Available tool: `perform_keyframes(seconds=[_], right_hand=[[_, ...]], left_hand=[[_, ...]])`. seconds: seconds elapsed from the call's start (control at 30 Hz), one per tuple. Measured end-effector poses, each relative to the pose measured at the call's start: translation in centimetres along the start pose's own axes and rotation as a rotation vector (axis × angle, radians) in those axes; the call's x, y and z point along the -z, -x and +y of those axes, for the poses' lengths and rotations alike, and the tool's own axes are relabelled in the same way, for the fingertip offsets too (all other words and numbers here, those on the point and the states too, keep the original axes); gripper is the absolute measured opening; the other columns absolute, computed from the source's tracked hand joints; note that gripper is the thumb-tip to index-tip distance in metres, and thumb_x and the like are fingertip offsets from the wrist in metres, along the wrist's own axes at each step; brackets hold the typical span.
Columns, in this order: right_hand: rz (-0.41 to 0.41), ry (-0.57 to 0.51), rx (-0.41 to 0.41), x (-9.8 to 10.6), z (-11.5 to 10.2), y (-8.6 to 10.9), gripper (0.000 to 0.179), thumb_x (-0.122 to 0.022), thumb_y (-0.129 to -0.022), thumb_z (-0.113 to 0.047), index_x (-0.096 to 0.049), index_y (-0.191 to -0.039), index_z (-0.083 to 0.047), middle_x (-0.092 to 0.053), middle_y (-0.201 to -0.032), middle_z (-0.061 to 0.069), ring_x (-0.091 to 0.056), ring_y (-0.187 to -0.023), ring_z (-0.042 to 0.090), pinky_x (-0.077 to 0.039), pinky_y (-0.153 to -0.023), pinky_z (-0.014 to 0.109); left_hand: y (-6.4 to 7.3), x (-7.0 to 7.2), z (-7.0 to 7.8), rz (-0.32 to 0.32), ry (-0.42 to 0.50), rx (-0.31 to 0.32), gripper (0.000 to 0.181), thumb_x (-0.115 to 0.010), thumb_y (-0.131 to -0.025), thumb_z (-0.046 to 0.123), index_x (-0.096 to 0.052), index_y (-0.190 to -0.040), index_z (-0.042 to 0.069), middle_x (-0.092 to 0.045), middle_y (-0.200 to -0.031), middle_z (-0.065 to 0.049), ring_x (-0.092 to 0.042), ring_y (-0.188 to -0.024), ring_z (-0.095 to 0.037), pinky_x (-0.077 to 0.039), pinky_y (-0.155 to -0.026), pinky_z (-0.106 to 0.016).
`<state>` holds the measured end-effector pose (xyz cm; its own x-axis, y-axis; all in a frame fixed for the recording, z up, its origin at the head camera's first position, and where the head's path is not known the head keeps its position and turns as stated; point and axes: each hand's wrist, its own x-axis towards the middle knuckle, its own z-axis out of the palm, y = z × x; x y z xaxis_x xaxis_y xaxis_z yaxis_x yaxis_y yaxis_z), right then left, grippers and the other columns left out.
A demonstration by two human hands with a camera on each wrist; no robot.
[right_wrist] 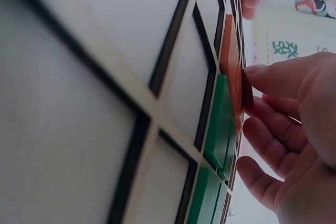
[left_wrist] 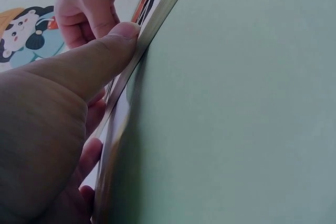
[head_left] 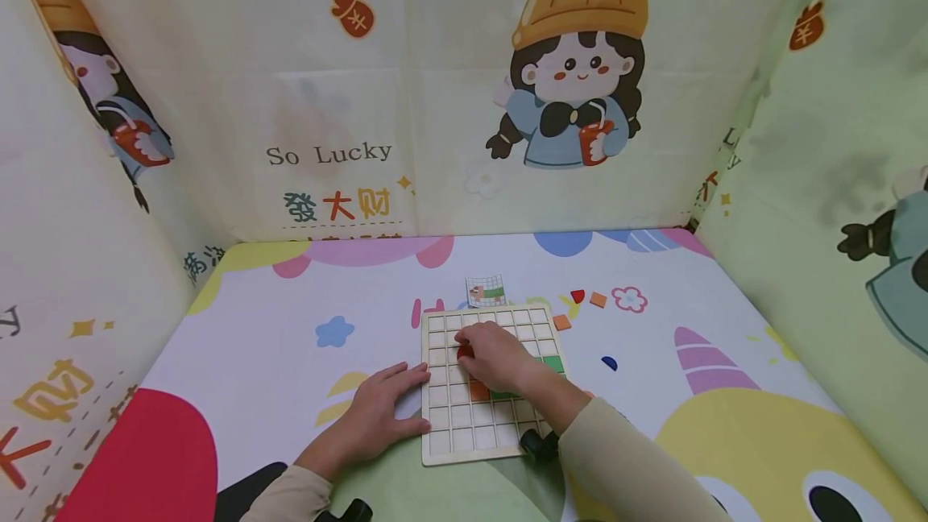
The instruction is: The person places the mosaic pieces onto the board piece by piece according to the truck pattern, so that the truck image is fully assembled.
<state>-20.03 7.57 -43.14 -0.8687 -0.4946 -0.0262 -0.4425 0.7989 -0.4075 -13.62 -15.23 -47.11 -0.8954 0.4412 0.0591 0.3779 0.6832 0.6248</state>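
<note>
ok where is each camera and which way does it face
Head: worn on the head, facing forward and down at the grid board; left hand, right hand, sleeves show.
Left wrist: worn there, facing the board's edge; both hands show.
Right wrist: worn there, facing across the board; both hands show.
Head and right wrist share green pieces.

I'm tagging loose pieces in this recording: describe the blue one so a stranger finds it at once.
In the head view, find the wooden grid board. Look past its right edge, lower than the loose orange squares. The blue half-disc there is the only loose piece in dark blue.
</note>
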Motion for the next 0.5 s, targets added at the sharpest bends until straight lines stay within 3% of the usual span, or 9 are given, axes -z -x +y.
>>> perform_keyframes(seconds=[0.5], right_hand=[[-0.044,0.037,0.039,0.06,0.01,-0.41,0.037,-0.063,-0.097,-0.013,-0.062,-0.132,-0.007,-0.064,-0.129,0.006,-0.056,-0.118,0.025,-0.045,-0.103,0.039]], left_hand=[[0.04,-0.01,0.02,0.003,0.003,0.009,0.071,-0.081,-0.083,0.043,-0.057,-0.142,0.011,-0.051,-0.149,-0.002,-0.036,-0.140,-0.038,-0.029,-0.107,-0.064]])
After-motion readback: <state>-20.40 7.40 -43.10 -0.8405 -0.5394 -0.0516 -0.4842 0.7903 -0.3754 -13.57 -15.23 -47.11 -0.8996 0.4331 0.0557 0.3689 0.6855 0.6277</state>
